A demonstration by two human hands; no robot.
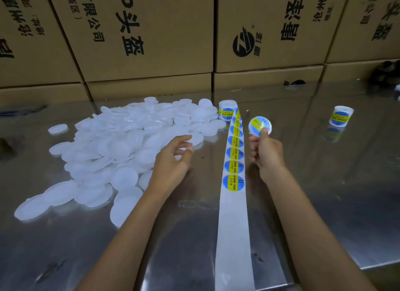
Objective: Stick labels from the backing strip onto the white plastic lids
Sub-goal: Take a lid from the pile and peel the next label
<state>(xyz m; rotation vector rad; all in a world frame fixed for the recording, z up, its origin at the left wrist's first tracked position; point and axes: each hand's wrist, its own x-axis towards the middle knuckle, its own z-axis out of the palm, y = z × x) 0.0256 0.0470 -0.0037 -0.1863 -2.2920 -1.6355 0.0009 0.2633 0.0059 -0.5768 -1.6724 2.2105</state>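
A heap of white plastic lids (121, 152) covers the left half of the steel table. A white backing strip (233, 215) runs from a label roll (226, 108) toward me, with several blue-and-yellow round labels (233, 167) on its far part. My right hand (267, 152) holds up a labelled lid (258, 125), thumb pressed on its face. My left hand (173, 158) hovers with loosely spread fingers at the heap's right edge, over a lid, holding nothing.
A second label roll (341, 116) stands at the far right. Stacked cardboard boxes (151, 41) wall off the back of the steel table (324, 193). A dark object (385, 74) sits at the far right corner.
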